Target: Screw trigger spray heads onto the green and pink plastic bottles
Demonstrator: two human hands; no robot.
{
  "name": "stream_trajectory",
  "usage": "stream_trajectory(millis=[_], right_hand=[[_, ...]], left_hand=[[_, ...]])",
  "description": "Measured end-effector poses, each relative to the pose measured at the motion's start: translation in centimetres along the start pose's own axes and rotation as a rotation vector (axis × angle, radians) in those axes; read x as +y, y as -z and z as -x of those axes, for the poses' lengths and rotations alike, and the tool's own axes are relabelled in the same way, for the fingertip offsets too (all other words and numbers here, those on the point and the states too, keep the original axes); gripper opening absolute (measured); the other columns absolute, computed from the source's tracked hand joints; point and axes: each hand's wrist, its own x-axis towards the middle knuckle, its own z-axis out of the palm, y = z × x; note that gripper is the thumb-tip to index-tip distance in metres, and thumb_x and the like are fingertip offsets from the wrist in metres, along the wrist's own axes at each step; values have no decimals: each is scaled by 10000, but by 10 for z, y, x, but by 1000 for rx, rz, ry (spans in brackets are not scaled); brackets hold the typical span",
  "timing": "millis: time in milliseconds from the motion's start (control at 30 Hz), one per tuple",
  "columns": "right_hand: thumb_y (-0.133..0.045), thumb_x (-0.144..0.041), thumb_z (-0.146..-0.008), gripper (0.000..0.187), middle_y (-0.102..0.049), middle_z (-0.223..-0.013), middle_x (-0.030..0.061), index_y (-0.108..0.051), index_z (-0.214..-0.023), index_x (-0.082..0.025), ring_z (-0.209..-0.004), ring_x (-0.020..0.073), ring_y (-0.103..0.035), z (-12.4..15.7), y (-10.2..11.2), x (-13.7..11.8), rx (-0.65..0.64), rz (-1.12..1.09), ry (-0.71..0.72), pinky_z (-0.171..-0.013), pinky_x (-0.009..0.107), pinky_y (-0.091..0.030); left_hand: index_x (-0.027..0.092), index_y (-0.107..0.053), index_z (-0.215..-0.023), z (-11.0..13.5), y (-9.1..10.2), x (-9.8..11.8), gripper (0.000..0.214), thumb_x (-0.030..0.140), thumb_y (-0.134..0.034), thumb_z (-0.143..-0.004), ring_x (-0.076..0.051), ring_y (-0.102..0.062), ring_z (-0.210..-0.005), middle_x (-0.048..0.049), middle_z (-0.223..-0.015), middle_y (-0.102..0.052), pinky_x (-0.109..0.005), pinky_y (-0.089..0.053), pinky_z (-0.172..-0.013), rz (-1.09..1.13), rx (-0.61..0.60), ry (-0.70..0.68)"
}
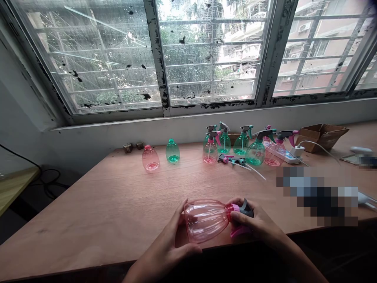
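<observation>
clear pink spray bottle (206, 218) lies sideways, nozzle head fitted.

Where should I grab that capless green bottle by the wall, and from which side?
By the narrow neck, from above. The green bottle stands upright, neck on top; its body swells wide below, harder to span. A capless pink bottle stands apart on its left, so coming down should stay clear. The left hand and right hand hold the spray bottle.

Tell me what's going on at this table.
A person holds a pink bottle sideways at the near edge of the wooden table. The left hand cups its body; the right hand grips the trigger head at its neck. Farther back are a capless pink bottle, a capless green bottle, several bottles with heads on, and loose trigger heads lying flat.
</observation>
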Motion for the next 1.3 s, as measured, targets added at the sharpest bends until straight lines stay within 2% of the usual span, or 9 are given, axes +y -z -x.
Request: stream_trajectory(millis=[167, 367, 567, 733, 900, 1033, 1100, 1200, 1300], right_hand=[[-774, -534, -768, 439, -725, -678, 14, -653, -973, -166, -614, 195, -680, 1, -1, -1, 12, 3, -1, -584, 281, -521], [-775, -543, -762, 452, -717, -660, 7, -646, -976, -166, -592, 200, -688, 1, -3, 0, 26, -26, -6, -573, 294, -540], [-776, -548, -755, 451, -717, -668, 10, -653, -967, -170, -594, 207, -694, 1, -3, -2, 27, -13, -7, -572, 296, -544], [-761, -550, -773, 442, -719, -663, 8, -646, -976, -174, -592, 207, -698, 1, -2, -2, 11, 3, -8, -570, 295, -545], [-772, -555, -759, 456, -714, -668, 8, -651, -977, -173, -601, 210, -694, 0, -1, -1, 14, -14, -7, -576, 297, -542], [-774, -549, -762, 453, -715, -665, 10, -646, -974, -169, -597, 206, -689, 0, -2, -1, -1, -27, -6, -571, 293, -537], [-767, -543, -774, 442, -720, -670, 12, -641, -973, -169, -601, 205, -692, 0, -2, -1, -12, -18, -5, -575, 292, -538], [-763, -534, -781, 430, -723, -678, 14, -646, -973, -168, -616, 199, -689, 0, -1, -1, -6, 13, -5, -586, 288, -536], [-765, -546, -771, 435, -720, -683, 14, -658, -965, -171, -620, 199, -683, 0, 0, 0, 6, 30, -1, -580, 285, -529]], left_hand=[[344, -112, -1579, -1, 0, -3, 954, 220, -726, -859, -287, -353, -1447, -63, -1503, -483, -478, -148, -1245, -37, 31, -48], [323, -52, -1584, -1, -1, 0, 1102, 234, -806, -786, -309, -275, -1482, -73, -1557, -416, -492, -128, -1245, -9, 24, -26], [329, -91, -1583, 0, 3, -2, 979, 257, -738, -852, -299, -299, -1472, -57, -1629, -285, -474, -184, -1241, -4, -11, 0], [361, -40, -1579, 0, 1, -4, 979, 231, -706, -872, -280, -438, -1390, -64, -1585, -369, -501, -191, -1232, -1, -8, -40], [324, 54, -1577, -1, 0, -5, 1089, 260, -747, -842, -284, -394, -1421, -70, -1607, -328, -485, -167, -1241, 25, -4, -38], [283, -47, -1589, 0, 1, -4, 986, 272, -720, -868, -284, -341, -1455, -84, -1634, -265, -433, -209, -1237, 10, -31, -28], [306, -69, -1586, 0, 0, -4, 945, 257, -701, -884, -277, -409, -1414, -80, -1625, -285, -428, -234, -1227, -11, -19, -55], [344, -40, -1580, -1, -1, -5, 881, 242, -629, -932, -259, -524, -1317, -81, -1533, -436, -455, -274, -1202, -8, 1, -85], [349, 6, -1576, -2, -1, -6, 1001, 235, -704, -880, -267, -512, -1326, -81, -1502, -466, -469, -262, -1205, 18, -5, -58]])
